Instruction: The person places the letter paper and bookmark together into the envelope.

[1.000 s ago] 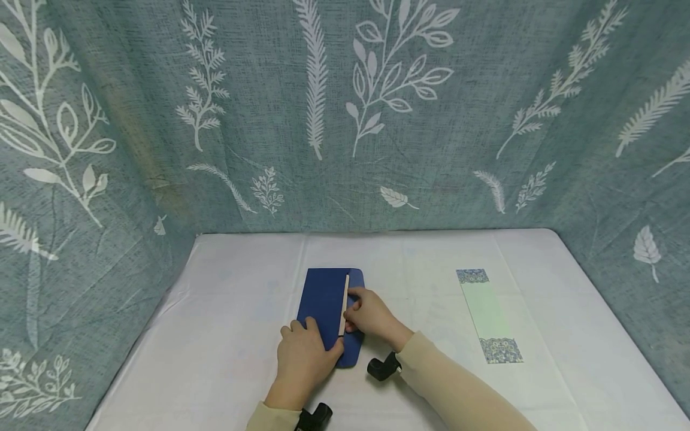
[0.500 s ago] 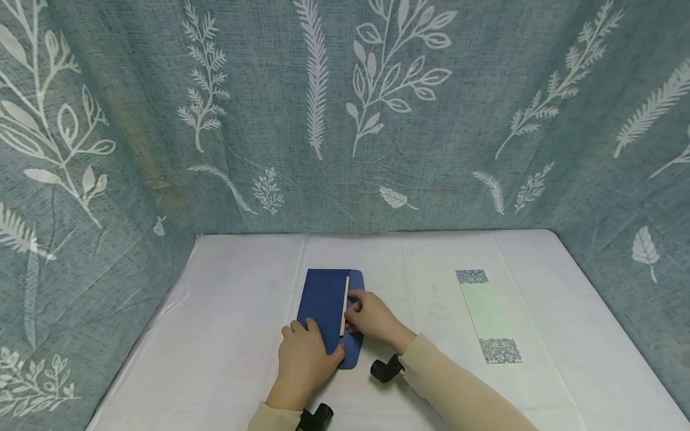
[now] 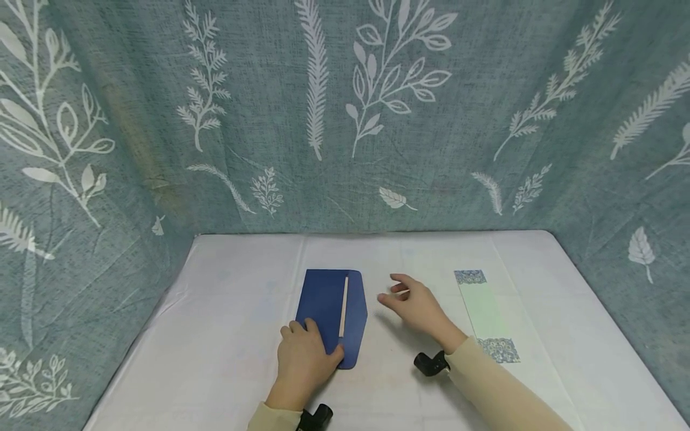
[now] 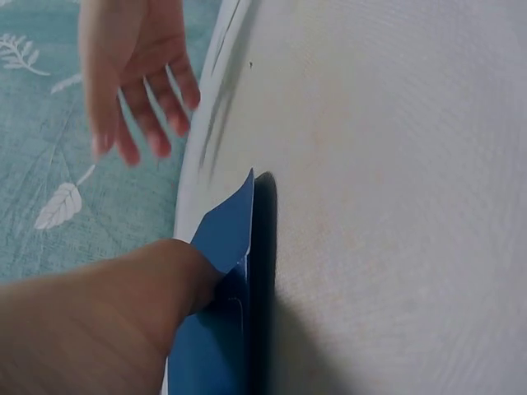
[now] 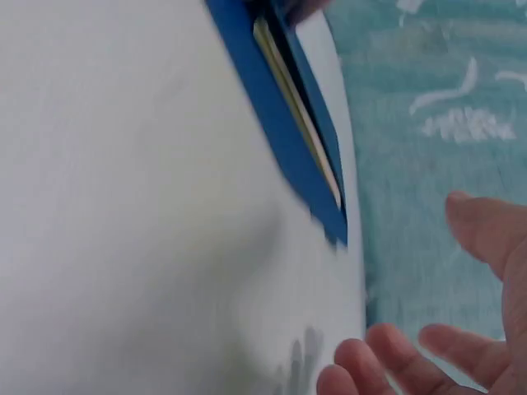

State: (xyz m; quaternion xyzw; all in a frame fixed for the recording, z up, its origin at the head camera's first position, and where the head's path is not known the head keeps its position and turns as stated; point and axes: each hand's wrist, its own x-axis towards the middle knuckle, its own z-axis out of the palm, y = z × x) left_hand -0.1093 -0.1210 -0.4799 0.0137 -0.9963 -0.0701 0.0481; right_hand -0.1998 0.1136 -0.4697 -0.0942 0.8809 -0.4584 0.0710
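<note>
A blue envelope (image 3: 324, 296) lies on the table with its flap (image 3: 356, 311) spread to the right. A narrow strip of a pale insert (image 3: 344, 306) shows in its mouth; the right wrist view shows this insert (image 5: 300, 115) edge-on in the pocket. My left hand (image 3: 304, 356) rests on the envelope's near part, its thumb (image 4: 185, 276) against the blue paper at the mouth; the thumb's tip is partly hidden. Right of the flap, apart from it, my right hand (image 3: 417, 305) hovers above the table with loose fingers and nothing in them.
A pale green strip of paper (image 3: 487, 311) with blue floral ends lies on the right of the white-covered table (image 3: 232, 287). Behind the table hangs a teal curtain (image 3: 334, 179) with white leaf patterns. Each wrist wears a black camera (image 3: 431, 363).
My right hand has let go of the insert at the envelope's mouth and moved right, its fingers spreading. The flap now shows uncovered. My left hand has stayed nearly where it was.
</note>
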